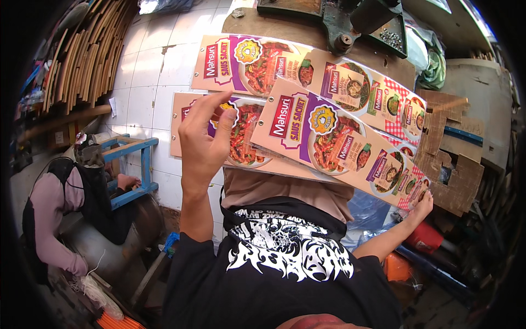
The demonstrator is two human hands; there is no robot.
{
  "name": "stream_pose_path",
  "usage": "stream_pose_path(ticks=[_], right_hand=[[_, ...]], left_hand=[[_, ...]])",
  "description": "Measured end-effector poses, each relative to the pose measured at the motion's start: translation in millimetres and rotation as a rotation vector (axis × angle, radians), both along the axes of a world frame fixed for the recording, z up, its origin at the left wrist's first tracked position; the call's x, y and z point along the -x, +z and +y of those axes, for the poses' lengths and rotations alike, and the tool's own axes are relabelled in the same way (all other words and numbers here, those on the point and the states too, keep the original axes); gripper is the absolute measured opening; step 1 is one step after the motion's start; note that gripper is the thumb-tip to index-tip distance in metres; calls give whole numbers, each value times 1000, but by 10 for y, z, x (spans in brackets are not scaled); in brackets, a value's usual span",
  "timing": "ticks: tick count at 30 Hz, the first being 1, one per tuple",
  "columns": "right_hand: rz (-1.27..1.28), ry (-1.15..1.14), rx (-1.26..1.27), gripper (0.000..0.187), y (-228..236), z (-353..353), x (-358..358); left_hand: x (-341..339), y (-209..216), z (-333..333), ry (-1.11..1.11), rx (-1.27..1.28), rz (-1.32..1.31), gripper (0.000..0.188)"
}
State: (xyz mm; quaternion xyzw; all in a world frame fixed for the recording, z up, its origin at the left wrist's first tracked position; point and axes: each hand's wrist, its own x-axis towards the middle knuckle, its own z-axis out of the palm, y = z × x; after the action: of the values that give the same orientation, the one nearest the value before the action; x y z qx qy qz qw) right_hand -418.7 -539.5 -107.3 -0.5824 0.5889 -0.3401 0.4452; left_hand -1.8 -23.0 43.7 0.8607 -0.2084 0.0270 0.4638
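Below my view, the long printed card slants lengthwise down rightward, my right hand pinching its lower end, left hand loosely spread.

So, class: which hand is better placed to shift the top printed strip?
Likely the right hand: it holds the top printed strip by its right end. The left hand is open over another strip, with no visible grip on the top one.
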Motion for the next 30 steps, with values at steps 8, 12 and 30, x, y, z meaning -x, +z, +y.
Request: stream_pose_path(ticks=[8,12,30], right_hand=[[46,-12,29,23,-117,-156,23],[9,-27,22,23,-105,-115,-49],[385,-216,690,25,246,252,-489]], left_hand=[[254,0,-127,-26,-58,243,35],[308,-5,-76,-61,-162,236,40],[171,-126,-9,-148,532,1086,38]])
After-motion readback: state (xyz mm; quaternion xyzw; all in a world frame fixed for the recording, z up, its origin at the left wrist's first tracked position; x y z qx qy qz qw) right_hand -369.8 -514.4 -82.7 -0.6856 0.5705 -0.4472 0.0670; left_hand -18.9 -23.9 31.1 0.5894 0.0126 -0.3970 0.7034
